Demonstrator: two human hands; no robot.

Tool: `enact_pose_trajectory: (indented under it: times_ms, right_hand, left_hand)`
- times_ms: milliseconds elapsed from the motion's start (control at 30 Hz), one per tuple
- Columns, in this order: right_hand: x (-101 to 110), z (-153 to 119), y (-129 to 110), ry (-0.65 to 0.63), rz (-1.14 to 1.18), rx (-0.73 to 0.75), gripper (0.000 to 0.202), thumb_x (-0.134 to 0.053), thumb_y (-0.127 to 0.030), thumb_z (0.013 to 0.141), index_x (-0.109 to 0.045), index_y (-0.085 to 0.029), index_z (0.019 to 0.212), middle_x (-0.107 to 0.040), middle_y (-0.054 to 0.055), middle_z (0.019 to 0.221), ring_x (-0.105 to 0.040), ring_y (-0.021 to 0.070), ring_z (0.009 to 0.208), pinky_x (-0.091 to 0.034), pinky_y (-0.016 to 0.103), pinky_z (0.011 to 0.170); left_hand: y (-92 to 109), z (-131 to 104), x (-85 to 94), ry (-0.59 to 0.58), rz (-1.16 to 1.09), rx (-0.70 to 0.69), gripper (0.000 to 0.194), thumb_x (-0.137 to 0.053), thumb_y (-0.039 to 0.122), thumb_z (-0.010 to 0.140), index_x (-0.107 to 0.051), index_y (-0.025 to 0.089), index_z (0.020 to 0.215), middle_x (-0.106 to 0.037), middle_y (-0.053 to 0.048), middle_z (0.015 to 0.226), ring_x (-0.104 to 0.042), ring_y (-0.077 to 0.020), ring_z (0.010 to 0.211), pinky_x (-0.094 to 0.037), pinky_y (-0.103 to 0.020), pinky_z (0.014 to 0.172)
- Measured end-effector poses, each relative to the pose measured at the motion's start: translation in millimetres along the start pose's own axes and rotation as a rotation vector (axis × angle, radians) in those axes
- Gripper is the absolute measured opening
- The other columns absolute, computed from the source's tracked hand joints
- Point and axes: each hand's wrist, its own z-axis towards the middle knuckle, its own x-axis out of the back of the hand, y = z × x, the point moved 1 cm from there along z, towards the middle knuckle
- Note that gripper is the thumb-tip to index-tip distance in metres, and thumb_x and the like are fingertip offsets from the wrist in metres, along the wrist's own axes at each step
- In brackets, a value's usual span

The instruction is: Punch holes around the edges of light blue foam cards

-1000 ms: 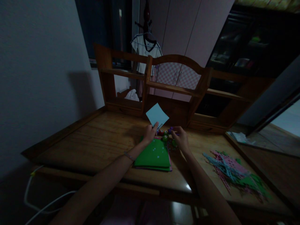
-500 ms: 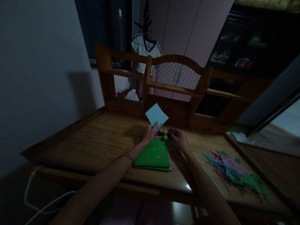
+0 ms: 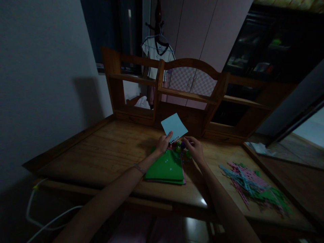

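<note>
A light blue sheet [image 3: 174, 125] with a row of small holes along its lower edge is pinched in my left hand [image 3: 163, 143], tilted above the desk. Close to the sheet's right corner is my right hand [image 3: 194, 147], its fingers closed beside a small purple object [image 3: 183, 145]; whether they grip it is hard to make out. Small green pieces [image 3: 178, 147] with eye-like dots stand between the hands. Under my left hand lies a stack of green sheets [image 3: 165, 168] with pink edges showing and tiny pale bits on top.
A heap of pink, blue and green strips [image 3: 255, 185] lies on the right of the wooden desk [image 3: 101, 152]. A wooden shelf [image 3: 187, 96] stands along the back. A white cable [image 3: 50, 221] hangs at lower left.
The blue sheet has moved right and turned, coming closer to my right hand. The purple object by my right hand sits differently, and the sheet now covers part of the small pieces.
</note>
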Motion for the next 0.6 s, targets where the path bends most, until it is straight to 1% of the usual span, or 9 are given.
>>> enact_pose_trajectory:
  times_ms: [67, 167, 267, 433, 600]
  right_hand:
    - [0.8, 0.1, -5.4, -0.033, 0.135, -0.068, 0.040, -0.052, -0.053, 0.079, -0.068, -0.018, 0.090, -0.068, 0.004, 0.080, -0.058, 0.0159, 0.064, -0.043, 0.024, 0.055]
    - [0.4, 0.9, -8.5, -0.069, 0.337, -0.184, 0.041, -0.054, -0.057, 0.076, -0.067, -0.018, 0.081, -0.062, 0.000, 0.063, -0.050, 0.0114, 0.048, -0.036, 0.023, 0.046]
    - [-1.6, 2.3, -6.9, -0.060, 0.472, -0.251, 0.039, -0.059, -0.057, 0.072, -0.063, -0.018, 0.070, -0.056, -0.002, 0.054, -0.044, 0.0087, 0.041, -0.031, 0.022, 0.042]
    - [-4.5, 4.3, -3.7, -0.037, 0.511, -0.293, 0.038, -0.068, -0.055, 0.064, -0.060, -0.018, 0.064, -0.056, -0.002, 0.056, -0.045, 0.0089, 0.043, -0.032, 0.022, 0.042]
    - [-5.5, 5.1, -0.9, -0.040, 0.516, -0.282, 0.038, -0.069, -0.054, 0.063, -0.059, -0.018, 0.063, -0.055, -0.002, 0.055, -0.045, 0.0087, 0.043, -0.032, 0.022, 0.041]
  left_hand:
    - [-1.3, 0.0, -0.8, -0.013, -0.015, 0.007, 0.062, -0.039, 0.067, 0.079, -0.058, 0.012, 0.059, -0.057, -0.004, 0.051, -0.049, -0.0121, 0.043, -0.036, -0.024, 0.045]
    - [-4.0, 0.5, -2.8, -0.031, -0.028, 0.026, 0.059, -0.042, 0.067, 0.078, -0.059, 0.012, 0.062, -0.058, -0.005, 0.055, -0.050, -0.0123, 0.045, -0.036, -0.024, 0.044]
    - [-6.7, 1.2, -4.5, -0.053, -0.027, 0.023, 0.058, -0.044, 0.066, 0.078, -0.059, 0.012, 0.065, -0.059, -0.004, 0.057, -0.049, -0.0118, 0.045, -0.035, -0.024, 0.043]
    - [-10.2, 2.3, -4.8, -0.067, 0.015, -0.008, 0.058, -0.043, 0.066, 0.078, -0.055, 0.013, 0.059, -0.056, -0.003, 0.053, -0.047, -0.0109, 0.043, -0.034, -0.024, 0.044]
    - [-10.1, 2.7, -4.5, -0.055, 0.066, -0.012, 0.057, -0.042, 0.065, 0.079, -0.056, 0.013, 0.061, -0.056, -0.003, 0.054, -0.047, -0.0114, 0.045, -0.034, -0.024, 0.044]
